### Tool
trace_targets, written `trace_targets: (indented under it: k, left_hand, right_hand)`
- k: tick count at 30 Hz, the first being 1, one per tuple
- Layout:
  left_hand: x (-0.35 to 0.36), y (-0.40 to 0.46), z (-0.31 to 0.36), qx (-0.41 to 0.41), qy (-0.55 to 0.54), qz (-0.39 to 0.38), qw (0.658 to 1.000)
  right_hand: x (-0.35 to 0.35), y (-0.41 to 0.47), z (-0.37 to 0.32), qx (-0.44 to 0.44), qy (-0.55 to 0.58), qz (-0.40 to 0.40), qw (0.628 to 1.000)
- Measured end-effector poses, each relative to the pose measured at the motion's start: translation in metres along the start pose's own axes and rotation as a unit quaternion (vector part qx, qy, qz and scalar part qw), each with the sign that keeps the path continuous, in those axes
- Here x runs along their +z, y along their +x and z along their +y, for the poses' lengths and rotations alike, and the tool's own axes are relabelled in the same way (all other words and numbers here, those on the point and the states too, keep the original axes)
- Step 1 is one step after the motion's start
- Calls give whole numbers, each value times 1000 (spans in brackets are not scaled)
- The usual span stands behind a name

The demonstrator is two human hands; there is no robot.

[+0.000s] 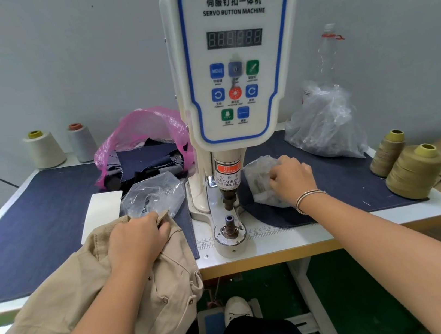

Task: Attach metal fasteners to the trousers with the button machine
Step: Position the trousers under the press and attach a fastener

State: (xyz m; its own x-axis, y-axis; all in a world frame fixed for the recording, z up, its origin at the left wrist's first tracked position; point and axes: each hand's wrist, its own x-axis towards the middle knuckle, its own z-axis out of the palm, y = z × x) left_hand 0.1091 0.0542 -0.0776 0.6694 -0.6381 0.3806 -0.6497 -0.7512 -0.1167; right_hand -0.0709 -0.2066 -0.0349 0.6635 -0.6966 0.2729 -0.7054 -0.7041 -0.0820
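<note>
Two hands are at work on the counter (338,232). My left hand (138,236) grips the tan trousers (89,289) at one upper edge, fingers curled over the fabric and pinching a flap just left of the button machine (234,59). The trousers lie crumpled at the counter's front left, long axis running from my lap up toward the machine, gripped edge pointing at the lower die (230,224). My right hand (291,179) rests on one small clear bag (261,180) right of the machine, fingers curled into the plastic; whether they hold a fastener I cannot tell. Count of clear bags: three, plus one pink bag (145,129) of dark fabric scraps. Thread cones: four, two pale ones (45,150) at back left and two olive ones (412,172) at right.
</note>
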Motion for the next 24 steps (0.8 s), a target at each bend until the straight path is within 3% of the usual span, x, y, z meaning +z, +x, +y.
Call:
trace_targets:
  k: [5, 7, 8, 9, 11, 12, 14, 18, 24]
  left_hand:
    - [-1, -1, 0, 3, 7, 3, 1000]
    - [-2, 0, 0, 5, 8, 1, 1000]
    - [-2, 0, 0, 4, 8, 1, 1000]
    - [-2, 0, 0, 3, 7, 0, 1000]
    - [-1, 0, 0, 1, 2, 5, 1000]
    - [-1, -1, 0, 2, 2, 7, 1000]
    - [-1, -2, -1, 4, 6, 9, 1000]
    - [-2, -1, -1, 6, 3, 9, 1000]
    - [0, -1, -1, 4, -2, 4, 1000]
  right_hand:
    - [-9, -21, 11, -22, 160, 160, 974]
    - [-16, -31, 8, 10, 267, 169, 949]
    - [-20, -37, 4, 49, 358, 137, 922]
    - [-25, -45, -2, 101, 468, 91, 873]
    - [-31, -63, -18, 204, 653, -20, 729]
    - [-31, -72, -27, 240, 701, -74, 667]
    - [-27, -87, -42, 263, 743, -152, 597]
    - [-23, -99, -64, 249, 750, -237, 565]
    - [-25, -97, -73, 261, 770, -284, 508]
